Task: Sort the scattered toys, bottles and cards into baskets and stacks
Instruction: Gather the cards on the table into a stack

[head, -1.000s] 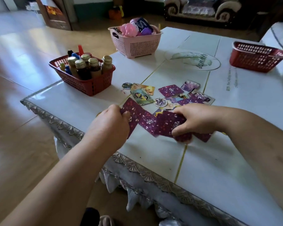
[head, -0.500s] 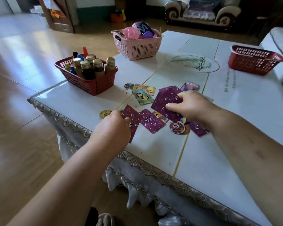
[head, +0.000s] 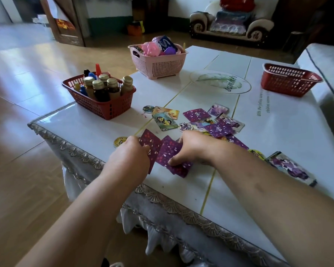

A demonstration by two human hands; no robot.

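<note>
Change: your right hand has come back from the middle of the scatter to the near edge, close beside your left hand, which keeps its place.
Left grip: closed on the purple-backed cards, thumb on the back of the leftmost one, fingers curled underneath.
Right grip: closed on the same fan from its right side, thumb pressed on a card back, fingers curled over the far edge.
Purple-backed cards: fanned between your two hands, backs up, low over the bench near its front edge. You cannot tell whether their lower corners touch it.
Loose cards: scattered just beyond your right hand, some face up, some backs up, several overlapping. One more lies apart beside your right forearm.
Round discs: one near the face-up cards, a yellow one just left of your left hand.
Bottles: upright in the red basket at the bench's left corner.
Toys: heaped in the pink basket at the far edge.
Second red basket: far right, well apart from the cards.
</note>
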